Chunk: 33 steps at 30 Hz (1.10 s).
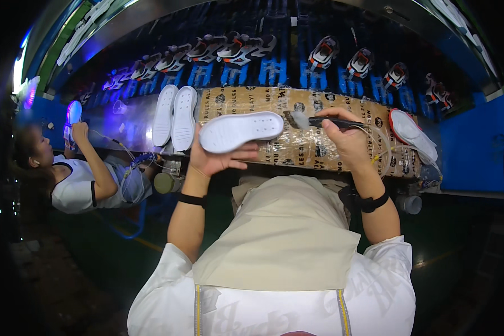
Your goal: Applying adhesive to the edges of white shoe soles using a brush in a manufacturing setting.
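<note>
A white shoe sole [242,133] lies across my left hand [214,159], its hollowed inner side facing up. The palm is under its heel end and the fingertips show along its near edge. My right hand [346,143] grips a brush [322,121] with a dark handle and pale bristles. Its bristles are just right of the sole's toe end, apart from it. Clear tubing runs from the handle's rear past the wrist. Two more white soles [164,116] rest side by side to the left of my left hand.
Printed cardboard [235,99] covers the bench. A red-edged shoe piece with a white sole [411,136] sits at its right end. Beyond, several shoe uppers [241,50] stand on blue holders. At the left, a co-worker [89,173] holds a shoe piece under violet light.
</note>
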### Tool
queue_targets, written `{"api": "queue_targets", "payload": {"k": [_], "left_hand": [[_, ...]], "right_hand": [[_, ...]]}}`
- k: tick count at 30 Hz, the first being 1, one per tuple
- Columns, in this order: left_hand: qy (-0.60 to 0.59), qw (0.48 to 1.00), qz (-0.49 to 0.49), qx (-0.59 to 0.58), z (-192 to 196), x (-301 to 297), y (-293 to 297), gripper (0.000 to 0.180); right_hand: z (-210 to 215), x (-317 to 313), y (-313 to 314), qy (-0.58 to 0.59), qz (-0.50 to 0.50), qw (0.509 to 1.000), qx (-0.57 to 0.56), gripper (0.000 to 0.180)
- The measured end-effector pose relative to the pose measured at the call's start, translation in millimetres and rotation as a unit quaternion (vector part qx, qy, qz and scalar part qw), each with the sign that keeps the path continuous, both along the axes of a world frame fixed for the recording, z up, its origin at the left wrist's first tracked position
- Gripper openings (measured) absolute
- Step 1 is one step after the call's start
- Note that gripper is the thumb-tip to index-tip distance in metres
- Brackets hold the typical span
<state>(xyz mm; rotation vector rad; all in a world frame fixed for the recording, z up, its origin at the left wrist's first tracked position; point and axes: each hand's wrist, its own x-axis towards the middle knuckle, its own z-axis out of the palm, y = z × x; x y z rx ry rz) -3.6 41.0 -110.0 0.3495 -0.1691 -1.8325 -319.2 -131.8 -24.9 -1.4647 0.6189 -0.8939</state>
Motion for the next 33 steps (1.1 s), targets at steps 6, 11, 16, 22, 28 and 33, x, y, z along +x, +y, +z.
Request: {"api": "queue_targets", "payload": {"k": [6, 11, 16, 22, 28, 33], "left_hand": [[0.107, 0.993, -0.055, -0.013, -36, -55, -4, 0.104], [0.038, 0.998, 0.025, 0.039, -15, -102, -33, 0.077], [0.007, 0.996, 0.057, -0.062, -2, -125, -51, 0.066], [-0.094, 0.981, 0.170, -0.029, 10, -127, -67, 0.061], [0.006, 0.991, 0.108, -0.081, 22, -126, -62, 0.061], [0.053, 0.988, 0.143, 0.016, 34, -128, -60, 0.062]], "right_hand": [[-23, 20, 10, 0.073, -0.003, 0.995, 0.064, 0.013], [-15, 29, 5, 0.186, -0.086, 0.978, 0.037, 0.020], [-13, 41, 19, 0.128, -0.131, 0.973, -0.144, 0.018], [29, 24, 42, 0.249, 0.160, 0.883, -0.364, 0.026], [34, 31, 21, 0.113, 0.029, 0.959, -0.256, 0.025], [19, 39, 27, 0.084, 0.052, 0.877, -0.470, 0.027]]}}
